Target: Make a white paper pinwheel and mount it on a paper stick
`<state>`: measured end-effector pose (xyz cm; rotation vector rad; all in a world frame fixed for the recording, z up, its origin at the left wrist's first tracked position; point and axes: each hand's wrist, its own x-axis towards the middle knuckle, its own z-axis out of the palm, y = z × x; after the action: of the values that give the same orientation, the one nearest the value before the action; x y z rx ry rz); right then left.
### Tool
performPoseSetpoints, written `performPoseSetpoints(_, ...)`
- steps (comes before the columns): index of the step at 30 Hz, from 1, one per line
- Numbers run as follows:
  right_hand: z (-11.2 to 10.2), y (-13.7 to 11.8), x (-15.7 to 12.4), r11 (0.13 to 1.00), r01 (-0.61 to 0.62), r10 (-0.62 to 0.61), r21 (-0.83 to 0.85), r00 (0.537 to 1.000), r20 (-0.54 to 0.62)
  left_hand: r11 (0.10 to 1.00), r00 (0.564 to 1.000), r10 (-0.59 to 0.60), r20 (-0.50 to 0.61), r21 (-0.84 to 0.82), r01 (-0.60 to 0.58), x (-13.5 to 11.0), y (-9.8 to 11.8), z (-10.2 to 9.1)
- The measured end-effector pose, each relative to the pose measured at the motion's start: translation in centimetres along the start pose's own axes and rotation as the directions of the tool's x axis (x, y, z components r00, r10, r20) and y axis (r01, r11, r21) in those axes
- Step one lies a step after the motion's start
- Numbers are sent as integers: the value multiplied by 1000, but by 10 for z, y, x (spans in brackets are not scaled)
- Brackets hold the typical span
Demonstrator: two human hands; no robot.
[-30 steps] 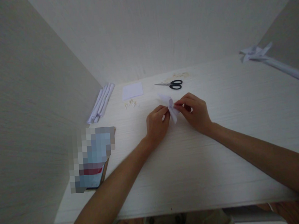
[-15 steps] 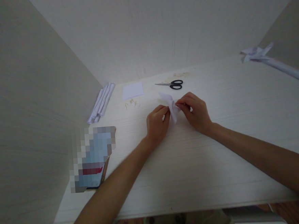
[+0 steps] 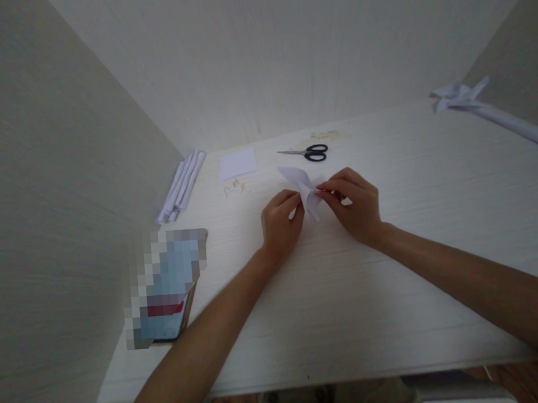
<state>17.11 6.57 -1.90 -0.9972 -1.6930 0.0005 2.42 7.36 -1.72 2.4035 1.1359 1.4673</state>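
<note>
A small folded piece of white paper [image 3: 304,188] is held just above the white table [image 3: 331,295], near its middle. My left hand [image 3: 280,225] pinches the paper's left side with curled fingers. My right hand [image 3: 354,205] pinches its right side, fingers bent over the fold. Both forearms reach in from the bottom edge.
Black-handled scissors [image 3: 309,153] lie behind the hands, with a white paper square [image 3: 237,164] and small scraps [image 3: 234,186] to their left. Folded paper strips [image 3: 182,184] rest by the left wall. A phone [image 3: 167,288] lies front left. Folded paper shapes [image 3: 483,108] sit far right.
The paper has opened slightly and its upper flap now points further left. My right hand has shifted a little to the right. The left hand has barely moved.
</note>
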Motion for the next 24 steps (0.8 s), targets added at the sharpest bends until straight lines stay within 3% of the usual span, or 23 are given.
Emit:
performPoseSetpoints(4, 0, -1, 0, 998, 58, -60, -34, 996, -67, 999, 996, 40, -76, 31, -38, -1, -1, 1)
performPoseSetpoints(11, 2, 1, -1, 991, 125, -127, -42, 990, -58, 991, 990, 77, -118, 114, -63, -1, -2, 2)
performPoseSetpoints(24, 2, 3, -1, 991, 117, -115, -64, 993, 34, 995, 996, 62, -65, 76, -57, -1, -1, 2)
